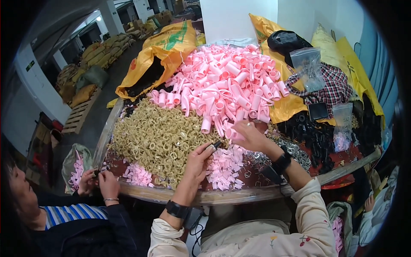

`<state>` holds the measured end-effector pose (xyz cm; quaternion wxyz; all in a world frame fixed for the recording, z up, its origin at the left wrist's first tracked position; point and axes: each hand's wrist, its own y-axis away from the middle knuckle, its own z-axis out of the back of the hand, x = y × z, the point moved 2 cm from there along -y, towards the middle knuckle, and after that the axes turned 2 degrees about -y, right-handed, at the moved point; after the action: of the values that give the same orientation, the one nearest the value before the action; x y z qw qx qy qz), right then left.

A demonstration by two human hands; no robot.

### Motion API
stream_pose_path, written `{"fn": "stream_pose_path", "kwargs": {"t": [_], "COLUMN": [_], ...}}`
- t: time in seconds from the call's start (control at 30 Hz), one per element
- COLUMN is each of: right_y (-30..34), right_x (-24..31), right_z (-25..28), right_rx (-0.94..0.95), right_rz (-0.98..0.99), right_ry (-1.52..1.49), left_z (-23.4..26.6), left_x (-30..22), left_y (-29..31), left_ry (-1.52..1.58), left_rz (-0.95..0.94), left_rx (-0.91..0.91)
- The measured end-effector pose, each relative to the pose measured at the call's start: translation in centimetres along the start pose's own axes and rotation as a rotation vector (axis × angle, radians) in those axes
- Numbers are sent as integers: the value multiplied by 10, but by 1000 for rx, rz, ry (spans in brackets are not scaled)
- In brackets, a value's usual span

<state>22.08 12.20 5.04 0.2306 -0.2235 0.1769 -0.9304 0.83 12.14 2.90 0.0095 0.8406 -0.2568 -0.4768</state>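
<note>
My left hand (199, 162) is closed in a pinch around a small black plastic part (217, 144), above a heap of small flat pink pieces (224, 168). At the front of the large pile of pink tubular parts (231, 81), my right hand (252, 138) has its fingers wrapped round a pink tube part (233, 134). Part of that tube is hidden behind the fingers. Left of my left hand spreads a wide pile of olive-coloured plastic rings (158, 132). Bent metal clips (295, 152) lie beneath and beside my right wrist.
A wooden rim (205, 197) edges the table. Black plastic parts (306, 137) and clear bags (341, 124) are on the right; yellow sacks (158, 53) stand behind. At left, a co-worker's hands (100, 182) hold a small dark part. Another person (379, 210) is at far right.
</note>
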Motion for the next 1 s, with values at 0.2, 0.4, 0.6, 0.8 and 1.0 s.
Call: {"fn": "stream_pose_path", "kwargs": {"t": [0.2,0.4,0.6,0.8,1.0], "right_y": [34,55,75,93,105], "right_x": [54,67,83,82,91], "right_z": [34,47,45,25,16], "right_rx": [239,332,347,392,252], "right_rz": [84,65,-35,-135,-224], "right_ry": [-352,-357,-377,-430,-564], "left_z": [-22,-34,-32,-20,-20], "left_x": [4,14,30,51,57], "left_y": [26,42,48,50,55], "left_ry": [-157,-365,-265,-217,-257], "left_rz": [47,82,205,364,379], "left_rx": [115,257,232,220,169]}}
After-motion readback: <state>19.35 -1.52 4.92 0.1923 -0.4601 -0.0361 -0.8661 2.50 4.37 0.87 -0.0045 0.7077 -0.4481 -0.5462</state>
